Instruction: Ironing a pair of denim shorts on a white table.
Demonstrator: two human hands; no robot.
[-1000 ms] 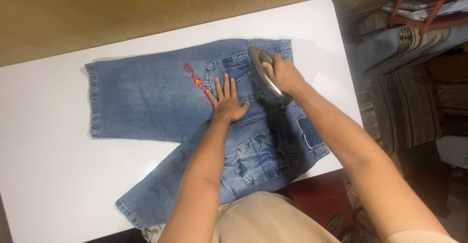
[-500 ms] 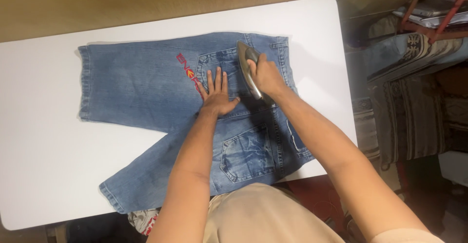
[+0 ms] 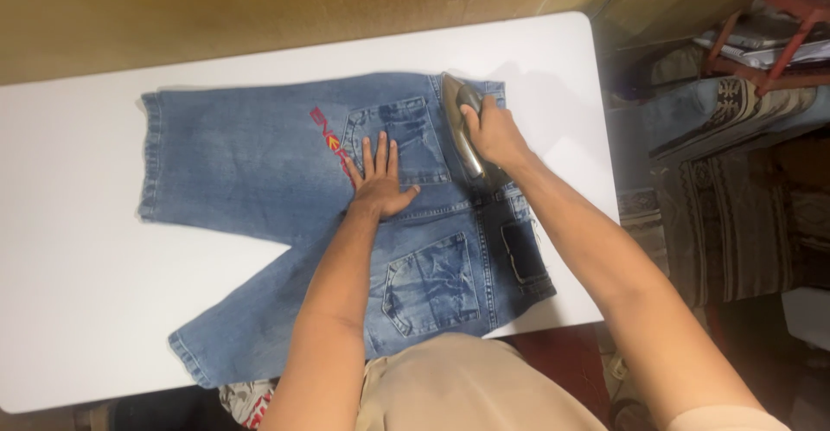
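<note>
A pair of blue denim shorts (image 3: 251, 163) lies spread flat, back side up, on a white table (image 3: 78, 293). It has red embroidery near one back pocket. My left hand (image 3: 380, 176) presses flat on the denim at the lower edge of the upper back pocket, fingers apart. My right hand (image 3: 493, 133) grips the handle of a metal clothes iron (image 3: 462, 128) that rests on the waistband area, just right of that pocket.
A wooden wall (image 3: 259, 3) runs behind the table's far edge. To the right of the table are patterned blankets (image 3: 726, 180) and a red-framed rack with papers (image 3: 761, 33). Some cloth (image 3: 251, 396) hangs below the table's near edge.
The iron and my right hand slid right along the waistband, off the pocket. My left hand stayed pressed on the denim. The view shifted slightly.
</note>
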